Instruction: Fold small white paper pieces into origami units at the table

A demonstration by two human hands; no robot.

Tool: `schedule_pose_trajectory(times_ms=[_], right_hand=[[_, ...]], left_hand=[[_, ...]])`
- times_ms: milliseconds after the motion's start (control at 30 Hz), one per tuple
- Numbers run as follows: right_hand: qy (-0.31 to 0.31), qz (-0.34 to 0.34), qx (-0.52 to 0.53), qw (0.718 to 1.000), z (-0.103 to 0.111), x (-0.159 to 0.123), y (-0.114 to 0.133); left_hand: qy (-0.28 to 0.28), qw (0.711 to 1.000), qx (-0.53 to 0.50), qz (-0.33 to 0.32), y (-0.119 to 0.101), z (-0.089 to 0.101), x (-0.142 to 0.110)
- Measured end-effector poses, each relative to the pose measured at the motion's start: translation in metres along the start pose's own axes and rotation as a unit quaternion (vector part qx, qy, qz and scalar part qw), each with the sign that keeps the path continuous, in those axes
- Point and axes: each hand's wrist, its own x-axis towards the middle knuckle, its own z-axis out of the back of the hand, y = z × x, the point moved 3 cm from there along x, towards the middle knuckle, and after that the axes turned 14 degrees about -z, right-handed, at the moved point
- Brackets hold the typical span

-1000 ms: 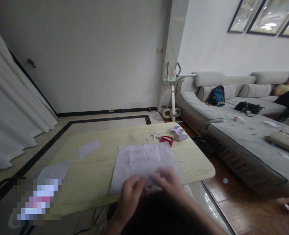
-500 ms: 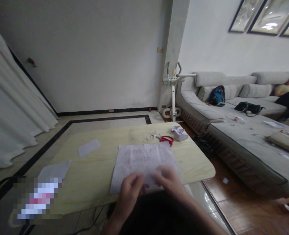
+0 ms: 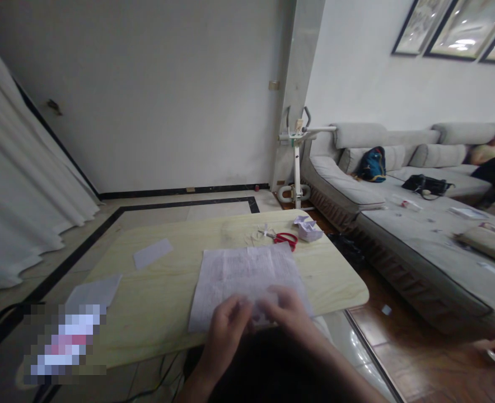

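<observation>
A large printed sheet (image 3: 247, 266) lies on the table (image 3: 335, 285), its near part under both hands and the rest stretching beyond them. The left hand (image 3: 229, 318) and right hand (image 3: 284, 305) are close together, fingers curled inward; blur hides whether they pinch anything. Red-handled scissors (image 3: 287, 240) lie just past the sheet's far edge, near crumpled paper (image 3: 310, 230).
</observation>
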Motion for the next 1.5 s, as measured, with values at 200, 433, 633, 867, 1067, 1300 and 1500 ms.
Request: schedule_pose_trajectory(times_ms=[200, 433, 633, 867, 1067, 1300, 1500], right_hand=[[-0.020, -0.043, 0.043, 0.998, -0.003, 0.000, -0.005], [-0.023, -0.069, 0.061, 0.995, -0.003, -0.002, -0.008], [0.006, -0.061, 0.062, 0.996, -0.005, -0.002, -0.012], [0.040, -0.041, 0.058, 0.997, -0.007, 0.003, -0.017], [0.071, 0.015, 0.022, 0.997, -0.005, 0.007, -0.002], [0.057, 0.047, 0.019, 0.997, -0.004, 0.006, 0.001], [0.062, 0.045, 0.016, 0.997, -0.003, 0.003, 0.004]], left_hand=[[-0.024, 0.999, 0.023, -0.013, -0.003, 0.003, 0.003], [-0.047, 0.999, 0.006, -0.001, 0.005, 0.003, 0.002], [-0.044, 0.999, -0.003, 0.017, 0.011, 0.003, 0.000], [-0.049, 0.999, -0.008, 0.003, -0.001, 0.002, -0.001], [-0.040, 0.998, 0.043, -0.006, 0.002, 0.010, 0.005], [-0.039, 0.989, 0.122, -0.073, -0.010, 0.017, 0.007], [-0.012, 0.986, 0.141, -0.085, -0.011, 0.021, 0.008]])
